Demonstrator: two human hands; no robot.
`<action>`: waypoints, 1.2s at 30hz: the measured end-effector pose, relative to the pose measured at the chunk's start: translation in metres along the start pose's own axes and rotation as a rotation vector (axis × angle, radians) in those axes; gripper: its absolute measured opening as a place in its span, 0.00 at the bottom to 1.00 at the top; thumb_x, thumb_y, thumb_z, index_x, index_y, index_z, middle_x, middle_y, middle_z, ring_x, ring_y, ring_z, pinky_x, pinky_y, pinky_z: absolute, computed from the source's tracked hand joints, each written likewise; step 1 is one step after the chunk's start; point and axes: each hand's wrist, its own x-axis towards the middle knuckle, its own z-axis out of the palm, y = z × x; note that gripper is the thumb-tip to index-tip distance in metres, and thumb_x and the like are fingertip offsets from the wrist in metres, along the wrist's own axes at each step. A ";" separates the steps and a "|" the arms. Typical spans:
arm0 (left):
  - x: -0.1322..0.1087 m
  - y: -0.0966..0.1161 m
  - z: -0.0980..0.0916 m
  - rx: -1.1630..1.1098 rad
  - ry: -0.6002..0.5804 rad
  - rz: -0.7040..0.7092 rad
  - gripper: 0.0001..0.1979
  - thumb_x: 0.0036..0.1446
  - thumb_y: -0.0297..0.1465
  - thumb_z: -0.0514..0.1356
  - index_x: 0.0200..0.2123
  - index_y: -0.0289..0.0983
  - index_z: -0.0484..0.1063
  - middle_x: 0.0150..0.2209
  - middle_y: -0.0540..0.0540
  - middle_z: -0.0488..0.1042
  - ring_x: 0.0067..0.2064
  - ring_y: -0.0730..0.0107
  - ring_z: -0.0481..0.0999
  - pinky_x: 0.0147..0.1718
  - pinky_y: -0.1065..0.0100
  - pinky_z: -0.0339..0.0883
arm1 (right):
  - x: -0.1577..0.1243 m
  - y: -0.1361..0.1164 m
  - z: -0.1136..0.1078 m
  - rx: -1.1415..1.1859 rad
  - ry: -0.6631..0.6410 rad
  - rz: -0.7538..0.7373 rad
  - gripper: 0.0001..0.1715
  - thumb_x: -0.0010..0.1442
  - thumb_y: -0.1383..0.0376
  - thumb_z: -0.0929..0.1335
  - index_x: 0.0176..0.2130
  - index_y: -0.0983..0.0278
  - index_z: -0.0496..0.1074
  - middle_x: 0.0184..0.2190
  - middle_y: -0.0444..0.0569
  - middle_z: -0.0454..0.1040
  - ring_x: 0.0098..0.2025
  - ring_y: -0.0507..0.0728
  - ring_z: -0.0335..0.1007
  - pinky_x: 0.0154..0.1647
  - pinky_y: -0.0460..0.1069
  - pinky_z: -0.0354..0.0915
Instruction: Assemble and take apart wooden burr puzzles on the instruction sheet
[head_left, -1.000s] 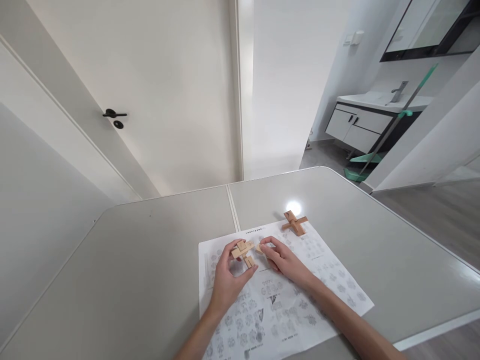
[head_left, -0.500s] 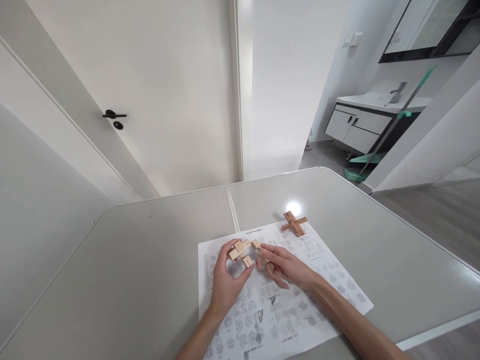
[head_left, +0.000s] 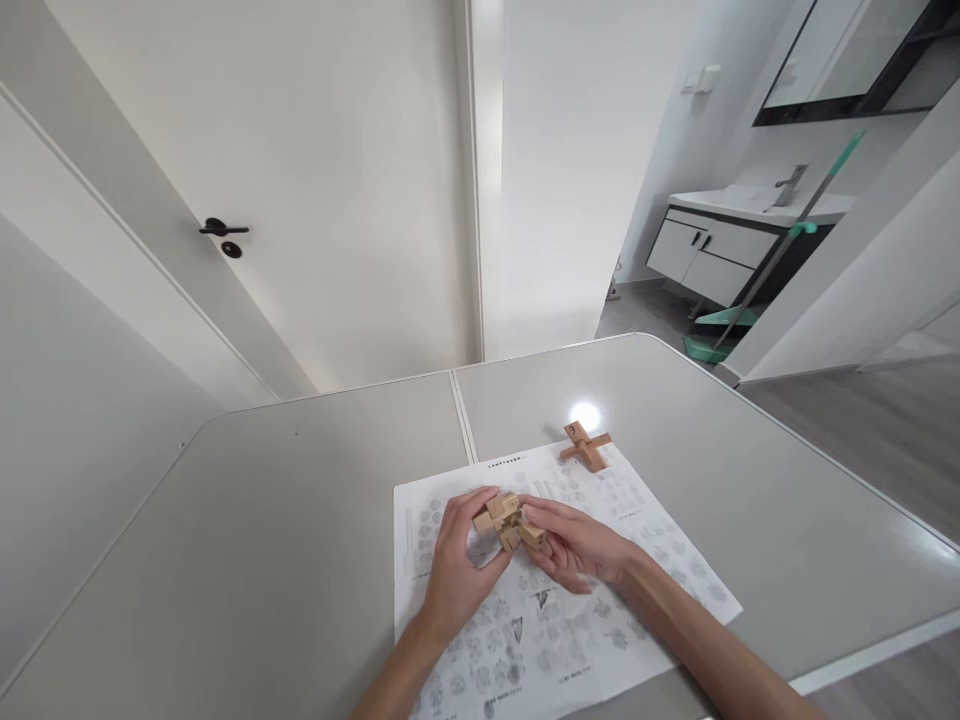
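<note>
My left hand [head_left: 454,565] and my right hand [head_left: 577,545] meet over a printed instruction sheet [head_left: 600,620]. Between their fingertips sits a cluster of light wooden puzzle pieces [head_left: 508,520], partly interlocked. My left fingers curl round its left side. My right fingers pinch a wooden bar at its right side, pressed against the cluster. A second, darker wooden cross-shaped assembly [head_left: 586,446] lies on the sheet's far corner, well beyond both hands.
The sheet lies on a grey table [head_left: 262,530] with a centre seam. Behind it stand a white door [head_left: 300,180] with a black handle and a doorway to a bathroom with a vanity [head_left: 720,250] and a green mop [head_left: 780,250].
My right hand brought its wooden bar leftwards against the pieces in my left hand. Both hands drew together and slightly closer to me.
</note>
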 end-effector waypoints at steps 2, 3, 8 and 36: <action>0.000 -0.001 0.000 0.005 -0.003 -0.001 0.35 0.54 0.19 0.65 0.62 0.51 0.66 0.57 0.45 0.72 0.59 0.55 0.72 0.59 0.51 0.68 | 0.001 0.002 -0.003 0.038 -0.053 -0.026 0.35 0.70 0.45 0.66 0.66 0.63 0.61 0.28 0.44 0.75 0.16 0.49 0.67 0.15 0.43 0.63; 0.000 -0.002 0.000 0.006 -0.009 0.001 0.35 0.53 0.19 0.65 0.62 0.51 0.66 0.57 0.46 0.72 0.59 0.55 0.72 0.59 0.51 0.68 | 0.001 0.002 -0.004 0.048 -0.069 -0.040 0.35 0.69 0.46 0.68 0.65 0.63 0.63 0.30 0.45 0.76 0.18 0.49 0.68 0.17 0.43 0.65; -0.001 -0.005 0.001 0.014 -0.039 0.010 0.36 0.54 0.19 0.66 0.62 0.51 0.65 0.57 0.46 0.72 0.59 0.55 0.72 0.58 0.52 0.69 | 0.003 0.002 -0.004 0.031 -0.069 -0.090 0.36 0.61 0.53 0.77 0.62 0.63 0.68 0.31 0.45 0.73 0.22 0.47 0.67 0.21 0.43 0.69; -0.003 0.000 0.004 0.196 0.070 0.229 0.28 0.52 0.25 0.68 0.56 0.44 0.67 0.45 0.44 0.78 0.48 0.57 0.77 0.45 0.54 0.76 | 0.013 0.015 0.013 -0.349 0.154 -0.299 0.32 0.58 0.42 0.74 0.47 0.65 0.75 0.27 0.40 0.59 0.26 0.49 0.47 0.24 0.46 0.48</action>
